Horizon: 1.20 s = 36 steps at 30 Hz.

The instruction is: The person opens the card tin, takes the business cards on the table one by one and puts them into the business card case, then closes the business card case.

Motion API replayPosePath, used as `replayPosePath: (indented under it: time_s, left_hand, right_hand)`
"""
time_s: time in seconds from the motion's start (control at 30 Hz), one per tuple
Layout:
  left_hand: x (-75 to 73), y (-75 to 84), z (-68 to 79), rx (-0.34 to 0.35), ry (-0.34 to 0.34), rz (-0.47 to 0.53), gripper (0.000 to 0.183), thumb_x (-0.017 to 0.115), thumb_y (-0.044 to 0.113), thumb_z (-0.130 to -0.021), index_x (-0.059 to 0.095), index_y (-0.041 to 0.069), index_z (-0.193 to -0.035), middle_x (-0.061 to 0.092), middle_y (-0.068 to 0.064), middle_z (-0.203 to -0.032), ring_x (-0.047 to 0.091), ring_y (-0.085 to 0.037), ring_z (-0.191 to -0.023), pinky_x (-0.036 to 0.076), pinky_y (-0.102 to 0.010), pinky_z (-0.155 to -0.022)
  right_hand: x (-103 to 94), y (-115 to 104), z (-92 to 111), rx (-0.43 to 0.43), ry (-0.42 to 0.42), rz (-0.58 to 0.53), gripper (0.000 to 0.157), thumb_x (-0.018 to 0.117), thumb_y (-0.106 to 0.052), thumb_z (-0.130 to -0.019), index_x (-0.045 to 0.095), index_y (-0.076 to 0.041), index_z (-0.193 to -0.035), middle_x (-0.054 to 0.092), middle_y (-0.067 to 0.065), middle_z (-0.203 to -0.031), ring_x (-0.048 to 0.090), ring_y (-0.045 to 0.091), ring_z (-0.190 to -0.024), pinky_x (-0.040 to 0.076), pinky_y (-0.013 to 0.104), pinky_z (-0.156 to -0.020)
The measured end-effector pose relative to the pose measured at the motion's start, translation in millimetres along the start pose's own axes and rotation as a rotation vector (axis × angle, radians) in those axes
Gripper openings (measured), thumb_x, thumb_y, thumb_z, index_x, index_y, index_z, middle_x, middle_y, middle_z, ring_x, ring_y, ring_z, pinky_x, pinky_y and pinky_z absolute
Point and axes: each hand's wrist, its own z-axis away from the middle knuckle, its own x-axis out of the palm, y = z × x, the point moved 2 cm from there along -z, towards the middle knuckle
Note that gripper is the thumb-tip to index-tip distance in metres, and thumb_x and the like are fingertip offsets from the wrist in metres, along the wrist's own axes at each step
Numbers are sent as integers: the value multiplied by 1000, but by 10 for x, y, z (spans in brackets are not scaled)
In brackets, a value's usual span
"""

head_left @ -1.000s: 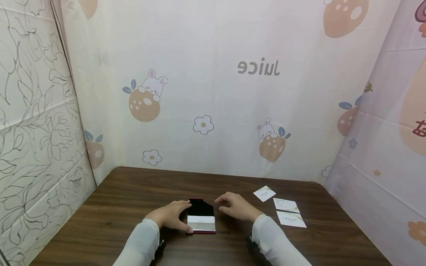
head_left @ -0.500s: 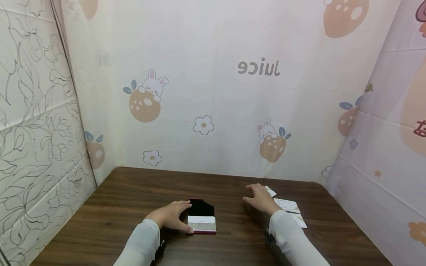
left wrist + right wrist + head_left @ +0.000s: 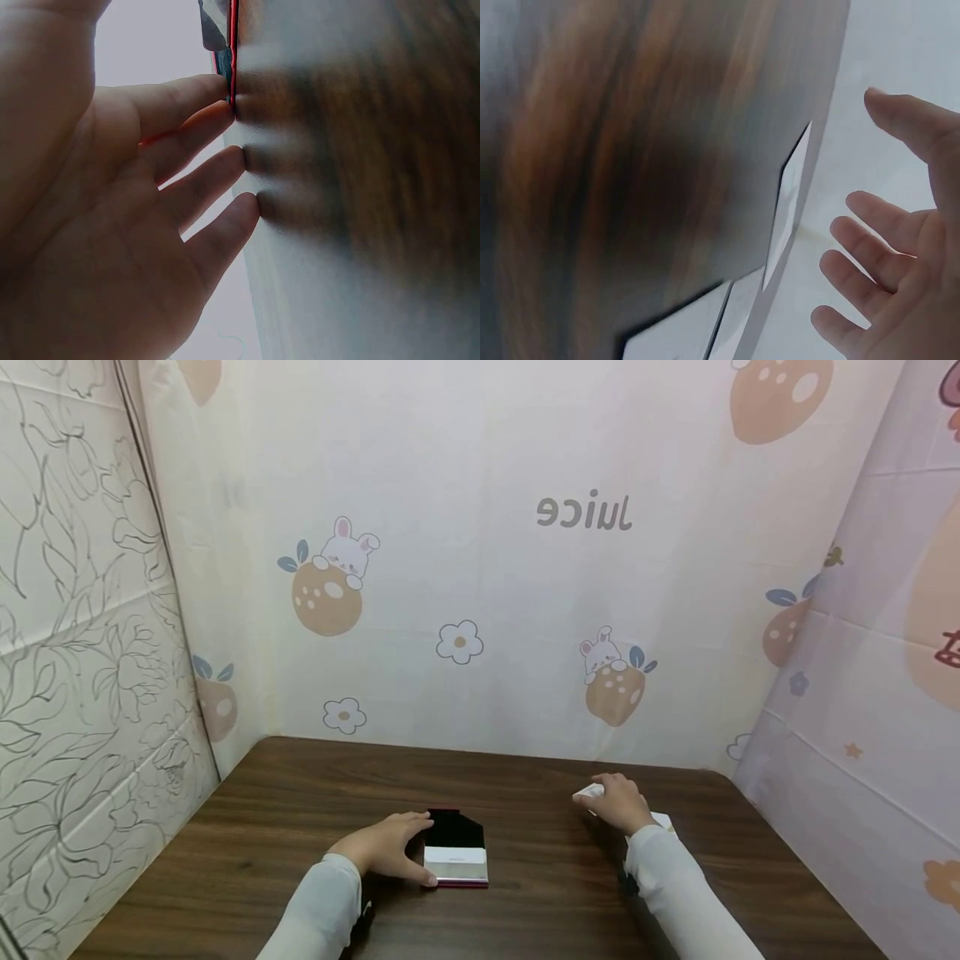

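My left hand (image 3: 384, 846) rests at the left side of a flat card case (image 3: 455, 829) with a black flap, a red edge and a silvery front. The thumb touches its near-left corner and a finger its far-left edge. In the left wrist view the fingers (image 3: 202, 180) reach straight to the table, two tips against the case's red edge (image 3: 233, 64). My right hand (image 3: 618, 802), fingers spread, hovers over white business cards. One card (image 3: 588, 792) shows past its fingertips, another (image 3: 663, 820) behind the wrist. The right wrist view shows nothing between the fingers, with a card (image 3: 789, 202) lying beyond.
A dark wood-grain table (image 3: 300, 777) carries everything. Two more cards lie side by side, one of them a near card (image 3: 679, 326), in the right wrist view. A printed curtain (image 3: 465, 568) stands behind the table, with further cloth at both sides.
My right hand has moved right, from beside the card case to over the cards, covering much of them. My left hand and the case have stayed in place.
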Motion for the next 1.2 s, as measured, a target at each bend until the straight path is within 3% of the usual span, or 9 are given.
replayPosePath:
  time_s: [0.47,0.97,1.2]
  left_hand:
    - [-9,6,-2,6,3,-9,92,83,48,-78,45,4,-150,37,-14,-157,31,-37,-144,34,-58,-109]
    - [-6,-8,-13,4,-6,-2,92,83,49,-78,45,4,-150,36,-13,-157,32,-37,-144,35,-58,-109]
    - [-16,8,3,2,-2,2,91,83,47,-79,45,4,-150,37,-15,-157,32,-37,-144,35,-59,-109]
  right_hand:
    - [20,209,-73,113,-71,92,86,71,-56,-85,50,10,-136,59,31,-119,56,44,-103,44,64,-86]
    - [133,437,-166,153,-105,62,90,68,-63,-85,51,8,-137,57,32,-124,55,43,-100,43,60,-81]
    - [128,454,-205,151,-104,47,86,72,-57,-83,52,7,-137,56,33,-125,55,42,-101,43,60,-83]
